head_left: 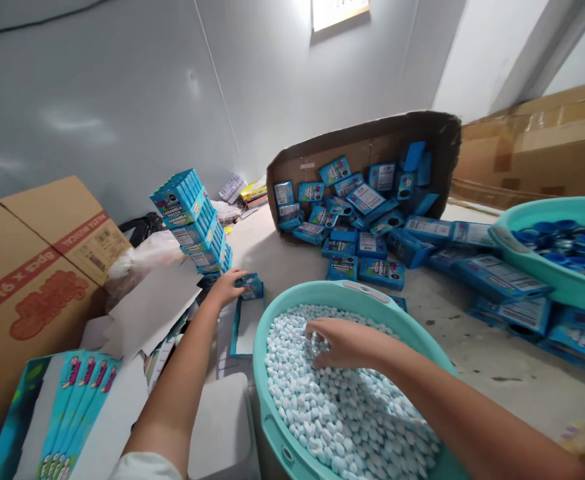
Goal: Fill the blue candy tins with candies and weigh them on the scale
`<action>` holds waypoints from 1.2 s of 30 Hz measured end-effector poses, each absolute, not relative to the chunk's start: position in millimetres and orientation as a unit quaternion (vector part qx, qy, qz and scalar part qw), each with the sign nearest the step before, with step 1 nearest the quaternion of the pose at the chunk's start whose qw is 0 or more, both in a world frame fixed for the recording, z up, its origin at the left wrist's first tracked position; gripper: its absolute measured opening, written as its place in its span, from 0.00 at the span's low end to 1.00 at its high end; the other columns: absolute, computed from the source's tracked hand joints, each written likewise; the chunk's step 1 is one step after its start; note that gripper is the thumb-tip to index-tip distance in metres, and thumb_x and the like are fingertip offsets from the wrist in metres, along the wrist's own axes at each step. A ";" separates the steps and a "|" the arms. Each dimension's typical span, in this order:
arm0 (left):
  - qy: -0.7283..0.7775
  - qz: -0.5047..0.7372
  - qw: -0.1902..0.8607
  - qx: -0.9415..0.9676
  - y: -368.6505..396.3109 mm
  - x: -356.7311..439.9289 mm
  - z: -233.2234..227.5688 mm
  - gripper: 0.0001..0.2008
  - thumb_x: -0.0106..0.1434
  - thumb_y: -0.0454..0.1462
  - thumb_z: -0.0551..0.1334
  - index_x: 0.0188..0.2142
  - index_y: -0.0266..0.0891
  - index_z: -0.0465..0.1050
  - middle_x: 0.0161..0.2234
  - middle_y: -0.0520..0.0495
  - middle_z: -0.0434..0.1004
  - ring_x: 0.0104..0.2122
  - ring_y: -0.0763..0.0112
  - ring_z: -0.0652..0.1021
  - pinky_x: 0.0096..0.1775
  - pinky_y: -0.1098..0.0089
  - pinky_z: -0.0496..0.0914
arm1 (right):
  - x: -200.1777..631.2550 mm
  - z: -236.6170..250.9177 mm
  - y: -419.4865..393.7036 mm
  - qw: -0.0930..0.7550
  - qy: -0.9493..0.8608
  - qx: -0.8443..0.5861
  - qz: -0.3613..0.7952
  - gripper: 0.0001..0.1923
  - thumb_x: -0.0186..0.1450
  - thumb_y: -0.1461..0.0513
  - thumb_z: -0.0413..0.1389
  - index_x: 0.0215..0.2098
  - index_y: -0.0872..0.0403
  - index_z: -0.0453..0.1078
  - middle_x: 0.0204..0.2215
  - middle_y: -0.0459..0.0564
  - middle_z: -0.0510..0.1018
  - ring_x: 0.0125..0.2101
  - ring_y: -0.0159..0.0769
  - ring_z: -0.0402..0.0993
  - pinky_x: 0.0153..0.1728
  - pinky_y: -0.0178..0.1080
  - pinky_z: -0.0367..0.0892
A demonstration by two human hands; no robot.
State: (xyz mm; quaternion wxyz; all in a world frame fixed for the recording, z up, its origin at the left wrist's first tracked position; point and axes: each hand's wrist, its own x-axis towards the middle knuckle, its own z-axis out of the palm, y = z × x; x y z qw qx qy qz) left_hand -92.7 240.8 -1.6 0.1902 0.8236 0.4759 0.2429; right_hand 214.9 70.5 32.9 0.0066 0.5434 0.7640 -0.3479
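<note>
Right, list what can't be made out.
Head view:
How many pale candies, if any, the right hand grips: hidden by the hand.
Left end of the small blue box: covered by the left hand.
Wording of the wall sign: cut by the top edge.
Outer end of the far-right tub: cut by the right edge.
</note>
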 end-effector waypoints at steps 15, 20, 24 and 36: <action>0.530 0.292 0.316 0.731 233.9 -106.8 -56.0 0.48 0.45 0.42 0.80 0.63 0.36 0.64 0.55 0.34 0.76 0.55 0.53 0.78 0.56 0.56 0.74 | 215.9 34.3 72.3 0.008 0.761 0.550 -0.344 0.28 0.53 0.51 0.68 0.50 0.49 0.73 0.48 0.51 0.79 0.44 0.48 0.76 0.34 0.40 0.62; 0.529 0.247 0.357 0.729 240.3 -105.4 -63.7 0.24 0.65 0.47 0.69 0.54 0.35 0.71 0.49 0.40 0.78 0.46 0.61 0.81 0.49 0.56 0.78 | 216.5 34.1 72.8 0.003 0.760 0.552 -0.344 0.30 0.51 0.51 0.70 0.50 0.49 0.74 0.46 0.51 0.80 0.43 0.49 0.76 0.33 0.39 0.60; 0.546 0.203 0.335 0.740 246.6 -97.6 -60.4 0.16 0.70 0.44 0.65 0.51 0.35 0.74 0.49 0.43 0.78 0.45 0.62 0.80 0.48 0.56 0.78 | 217.1 34.0 73.4 -0.001 0.760 0.552 -0.342 0.31 0.50 0.49 0.70 0.49 0.49 0.74 0.45 0.50 0.80 0.42 0.48 0.76 0.32 0.38 0.60; 0.647 0.114 0.202 0.726 224.8 -83.0 -33.0 0.18 0.69 0.45 0.65 0.53 0.37 0.73 0.53 0.41 0.75 0.53 0.57 0.77 0.55 0.49 0.73 | 216.5 35.7 74.0 -0.076 0.782 0.520 -0.334 0.24 0.56 0.50 0.66 0.48 0.50 0.76 0.38 0.49 0.81 0.35 0.39 0.74 0.32 0.36 0.62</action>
